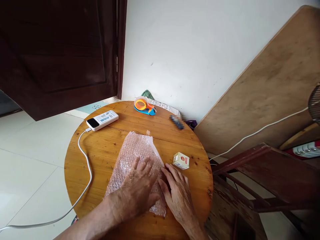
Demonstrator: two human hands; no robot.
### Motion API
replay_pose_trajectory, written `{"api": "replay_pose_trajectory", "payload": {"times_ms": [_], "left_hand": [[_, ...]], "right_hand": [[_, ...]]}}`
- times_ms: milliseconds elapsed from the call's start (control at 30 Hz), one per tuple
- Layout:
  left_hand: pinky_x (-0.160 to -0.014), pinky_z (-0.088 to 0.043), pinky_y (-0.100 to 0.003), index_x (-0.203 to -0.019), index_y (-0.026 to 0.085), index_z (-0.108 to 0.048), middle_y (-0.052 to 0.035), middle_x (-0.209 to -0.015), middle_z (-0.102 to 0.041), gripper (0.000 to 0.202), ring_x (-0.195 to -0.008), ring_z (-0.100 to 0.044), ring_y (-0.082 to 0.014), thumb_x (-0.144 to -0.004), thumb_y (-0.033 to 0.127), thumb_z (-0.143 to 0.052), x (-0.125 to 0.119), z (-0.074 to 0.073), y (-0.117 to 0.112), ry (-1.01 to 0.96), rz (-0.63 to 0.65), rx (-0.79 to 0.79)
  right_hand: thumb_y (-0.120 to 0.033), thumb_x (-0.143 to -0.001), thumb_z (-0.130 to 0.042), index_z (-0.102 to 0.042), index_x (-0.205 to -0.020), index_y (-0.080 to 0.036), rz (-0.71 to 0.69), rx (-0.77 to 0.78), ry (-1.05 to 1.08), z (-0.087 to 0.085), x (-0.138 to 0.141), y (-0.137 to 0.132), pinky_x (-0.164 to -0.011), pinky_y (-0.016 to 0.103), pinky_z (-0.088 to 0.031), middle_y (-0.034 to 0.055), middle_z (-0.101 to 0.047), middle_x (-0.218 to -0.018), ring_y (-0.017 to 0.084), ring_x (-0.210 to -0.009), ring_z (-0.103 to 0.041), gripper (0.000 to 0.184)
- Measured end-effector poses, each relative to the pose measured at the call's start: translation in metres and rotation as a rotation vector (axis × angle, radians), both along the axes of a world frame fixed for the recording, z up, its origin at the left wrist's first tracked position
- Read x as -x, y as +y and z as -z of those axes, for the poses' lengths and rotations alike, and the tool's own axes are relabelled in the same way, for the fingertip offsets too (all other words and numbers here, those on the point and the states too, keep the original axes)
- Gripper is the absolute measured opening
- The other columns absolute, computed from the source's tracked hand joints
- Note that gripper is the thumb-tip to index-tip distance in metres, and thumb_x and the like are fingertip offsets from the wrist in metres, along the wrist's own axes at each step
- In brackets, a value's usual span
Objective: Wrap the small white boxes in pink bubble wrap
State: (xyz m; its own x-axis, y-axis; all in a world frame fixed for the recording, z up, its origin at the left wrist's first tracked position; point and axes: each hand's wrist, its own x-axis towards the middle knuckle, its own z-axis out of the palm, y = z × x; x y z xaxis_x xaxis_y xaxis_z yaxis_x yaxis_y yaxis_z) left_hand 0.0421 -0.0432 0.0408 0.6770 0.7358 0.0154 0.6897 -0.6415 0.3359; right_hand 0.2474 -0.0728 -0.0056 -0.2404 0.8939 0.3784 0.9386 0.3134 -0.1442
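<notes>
A sheet of pinkish bubble wrap (120, 166) lies flat on the round wooden table, partly covered by my hands. My left hand (140, 183) rests over its middle with the palm down and the fingers stretched out. At the sheet's right edge is my right hand (176, 188), its thumb and fingers apart and the fingertips touching the edge. Just beyond my right fingers stands a small cream box (181, 161) with a red mark. A small pale piece of tape (148, 132) sits by the sheet's far edge.
On the table (77, 166) are a white power bank (102, 120) with a cable (87, 163) running off the left edge, an orange-and-blue tape dispenser (145, 106) and a blurred dark object (176, 122). A wooden chair (265, 180) stands right; a dark door (62, 50) is left.
</notes>
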Motion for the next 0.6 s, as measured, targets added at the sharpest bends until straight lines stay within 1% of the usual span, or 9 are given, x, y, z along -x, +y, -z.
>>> {"api": "replay_pose_trajectory", "payload": {"times_ms": [67, 133, 200, 267, 333, 433, 600], "left_hand": [[-0.121, -0.012, -0.061, -0.149, 0.016, -0.036, -0.0172, -0.16, -0.029, 0.075, -0.151, -0.016, -0.0352, -0.091, 0.061, -0.05, -0.004, 0.005, 0.001, -0.001, 0.074, 0.023], [-0.12, -0.009, -0.064, -0.152, 0.017, -0.03, -0.0171, -0.161, -0.025, 0.083, -0.151, -0.013, -0.0373, -0.089, 0.068, -0.048, -0.005, 0.012, 0.002, -0.005, 0.118, 0.039], [-0.119, -0.005, -0.066, -0.154, 0.018, -0.026, -0.0178, -0.162, -0.022, 0.09, -0.151, -0.011, -0.0394, -0.086, 0.073, -0.047, -0.004, 0.019, 0.004, -0.013, 0.129, 0.034], [-0.118, -0.003, -0.067, -0.154, 0.017, -0.025, -0.0197, -0.162, -0.021, 0.096, -0.15, -0.01, -0.0409, -0.083, 0.075, -0.05, -0.004, 0.024, 0.005, -0.014, 0.114, 0.027], [-0.117, -0.002, -0.068, -0.153, 0.016, -0.027, -0.0214, -0.161, -0.022, 0.098, -0.15, -0.01, -0.0421, -0.08, 0.075, -0.054, -0.005, 0.024, 0.005, -0.008, 0.102, 0.028], [-0.117, -0.002, -0.068, -0.152, 0.016, -0.03, -0.0226, -0.16, -0.024, 0.098, -0.149, -0.013, -0.043, -0.078, 0.072, -0.06, -0.007, 0.02, 0.005, -0.001, 0.098, 0.032], [-0.118, -0.004, -0.067, -0.151, 0.016, -0.032, -0.0218, -0.159, -0.026, 0.094, -0.149, -0.014, -0.0422, -0.079, 0.068, -0.062, -0.006, 0.014, 0.005, 0.013, 0.096, 0.033]], "right_hand": [[-0.03, -0.101, -0.043, -0.06, -0.129, -0.023, -0.003, -0.013, 0.0, 0.0, 0.0, 0.002, -0.096, 0.047, -0.046, 0.0098, -0.06, -0.137, 0.029, -0.121, -0.056, 0.034], [-0.026, -0.101, -0.04, -0.06, -0.127, -0.023, -0.011, -0.026, 0.004, 0.0, 0.0, 0.004, -0.096, 0.046, -0.046, 0.0098, -0.061, -0.134, 0.029, -0.121, -0.056, 0.033], [-0.024, -0.1, -0.039, -0.061, -0.124, -0.022, -0.015, -0.028, 0.009, 0.0, 0.0, 0.006, -0.095, 0.046, -0.045, 0.0102, -0.062, -0.133, 0.029, -0.121, -0.056, 0.033], [-0.023, -0.1, -0.039, -0.062, -0.122, -0.021, -0.013, -0.02, 0.014, 0.0, 0.001, 0.007, -0.095, 0.046, -0.045, 0.0108, -0.062, -0.132, 0.029, -0.121, -0.056, 0.032], [-0.022, -0.099, -0.04, -0.062, -0.121, -0.021, -0.008, -0.01, 0.016, -0.001, 0.003, 0.008, -0.095, 0.046, -0.044, 0.0109, -0.063, -0.131, 0.029, -0.12, -0.056, 0.031], [-0.021, -0.098, -0.042, -0.063, -0.118, -0.021, 0.002, -0.003, 0.022, -0.003, 0.006, 0.009, -0.095, 0.047, -0.044, 0.0111, -0.063, -0.129, 0.029, -0.119, -0.057, 0.029], [-0.02, -0.095, -0.045, -0.064, -0.115, -0.02, 0.018, 0.005, 0.035, -0.006, 0.009, 0.01, -0.094, 0.046, -0.044, 0.0107, -0.065, -0.126, 0.028, -0.115, -0.058, 0.027]]}}
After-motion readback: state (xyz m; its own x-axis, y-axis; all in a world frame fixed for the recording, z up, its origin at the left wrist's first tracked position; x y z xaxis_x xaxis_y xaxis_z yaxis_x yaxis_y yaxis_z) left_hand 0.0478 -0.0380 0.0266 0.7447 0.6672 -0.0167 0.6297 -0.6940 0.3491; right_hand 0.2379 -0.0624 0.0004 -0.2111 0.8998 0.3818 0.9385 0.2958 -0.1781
